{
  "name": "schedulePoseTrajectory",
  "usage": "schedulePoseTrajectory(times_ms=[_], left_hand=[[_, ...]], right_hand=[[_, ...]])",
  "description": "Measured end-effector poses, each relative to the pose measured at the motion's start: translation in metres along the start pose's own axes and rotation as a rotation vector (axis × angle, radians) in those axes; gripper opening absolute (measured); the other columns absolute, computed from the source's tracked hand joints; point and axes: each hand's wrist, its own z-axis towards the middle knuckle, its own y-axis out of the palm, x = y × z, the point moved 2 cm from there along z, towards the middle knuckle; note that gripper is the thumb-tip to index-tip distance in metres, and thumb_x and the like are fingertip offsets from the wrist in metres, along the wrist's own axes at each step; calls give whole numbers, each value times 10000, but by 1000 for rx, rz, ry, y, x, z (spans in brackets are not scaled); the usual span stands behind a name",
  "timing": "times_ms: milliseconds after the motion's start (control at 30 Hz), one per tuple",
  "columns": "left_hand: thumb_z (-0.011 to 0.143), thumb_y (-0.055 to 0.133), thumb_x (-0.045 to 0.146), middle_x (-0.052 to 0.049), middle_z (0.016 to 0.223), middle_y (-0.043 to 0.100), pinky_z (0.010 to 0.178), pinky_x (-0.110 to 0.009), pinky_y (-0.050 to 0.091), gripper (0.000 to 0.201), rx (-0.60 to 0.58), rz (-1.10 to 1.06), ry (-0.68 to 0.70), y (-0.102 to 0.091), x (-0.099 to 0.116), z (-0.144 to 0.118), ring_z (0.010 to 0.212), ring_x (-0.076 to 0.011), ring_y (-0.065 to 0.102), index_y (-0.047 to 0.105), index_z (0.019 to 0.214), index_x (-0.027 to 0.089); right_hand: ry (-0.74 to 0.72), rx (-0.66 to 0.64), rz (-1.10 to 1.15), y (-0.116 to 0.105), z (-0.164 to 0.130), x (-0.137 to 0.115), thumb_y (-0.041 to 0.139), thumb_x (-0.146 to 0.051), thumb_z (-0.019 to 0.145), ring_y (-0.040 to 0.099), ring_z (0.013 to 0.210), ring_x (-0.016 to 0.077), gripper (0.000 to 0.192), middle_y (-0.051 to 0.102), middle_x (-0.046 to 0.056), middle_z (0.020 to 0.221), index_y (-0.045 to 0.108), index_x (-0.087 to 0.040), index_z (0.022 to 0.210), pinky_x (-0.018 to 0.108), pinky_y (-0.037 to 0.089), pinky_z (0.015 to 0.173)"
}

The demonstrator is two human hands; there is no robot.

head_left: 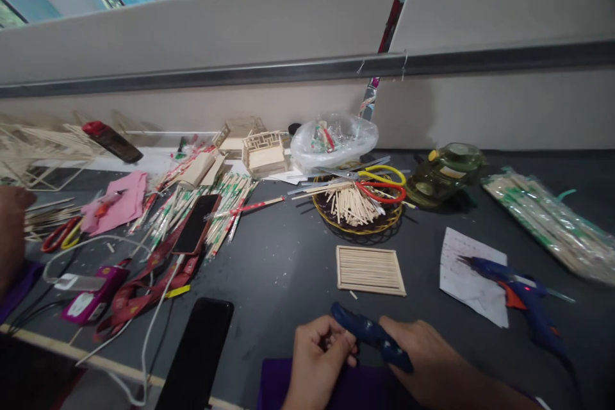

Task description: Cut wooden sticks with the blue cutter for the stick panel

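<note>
At the bottom centre, the right hand (pixel 423 346) is clamped on a blue tool (pixel 369 333); the left hand (pixel 319 349) pinches its tip; best kept steady, clear of the stick panel (pixel 369 269).

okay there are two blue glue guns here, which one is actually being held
The blue glue gun at the bottom edge, gripped in the right hand with the left hand at its nozzle end. The other glue gun lies untouched on white paper further right.

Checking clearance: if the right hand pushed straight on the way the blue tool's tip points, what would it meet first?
Probably the left hand: the right hand holds the blue tool pointing up-left, its tip above the left fingers. Depth is unclear.
</note>
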Motion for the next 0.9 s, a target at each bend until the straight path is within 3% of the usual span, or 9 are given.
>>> schedulePoseTrajectory(times_ms=[133,233,367,533,667,800,900], left_hand=[[701,721,382,-59,611,657,533,-205,453,282,34,-103,23,-4,6,2,525,-121,593,664,702,106],[713,724,366,-92,680,685,567,-226,481,275,63,-199,43,-7,7,2,577,-140,616,682,764,100],[720,725,329,-93,784,661,583,-234,496,240,76,-256,114,-10,9,2,683,-153,607,706,794,102],[713,730,315,-25,758,549,554,-214,485,200,56,-261,230,-11,13,2,627,-93,503,720,749,119],[682,751,350,-18,651,564,546,-213,471,248,63,-284,174,-11,10,2,585,-97,509,707,756,117],[676,751,365,-6,571,570,521,-197,424,264,71,-235,180,-5,12,-6,513,-84,502,689,718,112],[679,744,368,1,545,565,500,-190,384,265,48,-158,240,2,18,-16,485,-77,483,690,715,111]], right_hand=[[8,16,65,-28,-16,-8,512,-181,783,605,810,164,178,642,-15,906,535,-268,937,233,405,681],[-37,148,-99,-36,-36,3,601,-248,732,603,889,210,342,639,23,1025,553,-285,1068,273,446,739],[-77,384,-352,-22,-58,30,680,-336,674,593,929,284,518,629,75,1071,555,-265,1172,383,468,807],[-49,430,-380,-10,-62,43,662,-437,717,575,990,274,537,593,99,1121,555,-233,1202,380,491,828],[-46,443,-307,-31,-54,18,589,-511,791,570,981,268,456,596,98,1091,587,-238,1155,384,479,822],[-51,510,-48,-53,-34,-29,384,-351,939,582,929,213,276,622,89,1022,603,-222,1048,343,449,825],[-71,489,170,-55,-15,-57,455,-347,902,588,812,184,224,634,69,965,606,-219,1007,299,459,744]])
